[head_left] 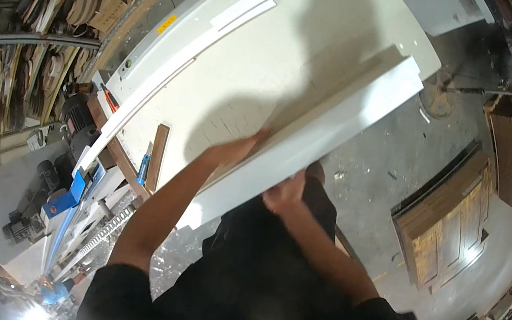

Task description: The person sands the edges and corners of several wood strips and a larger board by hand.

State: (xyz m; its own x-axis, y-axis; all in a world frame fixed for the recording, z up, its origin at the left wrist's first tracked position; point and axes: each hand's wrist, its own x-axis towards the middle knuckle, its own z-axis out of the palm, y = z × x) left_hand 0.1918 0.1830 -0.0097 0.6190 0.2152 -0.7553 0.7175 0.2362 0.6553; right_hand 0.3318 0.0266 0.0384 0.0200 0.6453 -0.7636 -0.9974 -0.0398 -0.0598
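A long white board (323,131) with a squared, boxy profile lies tilted along the near edge of the pale worktop (232,101). My left hand (244,148) reaches over to its far side and grips it there, the fingertips partly hidden by the board. My right hand (284,194) is closed at its near lower edge, close to my body, with some fingers out of sight. Left of the board, a blue-handled cutter (143,169) lies beside a short brown wood strip (158,153).
A long level (167,24) and a narrow white strip (244,14) lie along the worktop's far left side. Racks of curved wood pieces (92,1) stand at left, near a dark motor (77,115). Wooden panels (450,222) rest on the floor at right.
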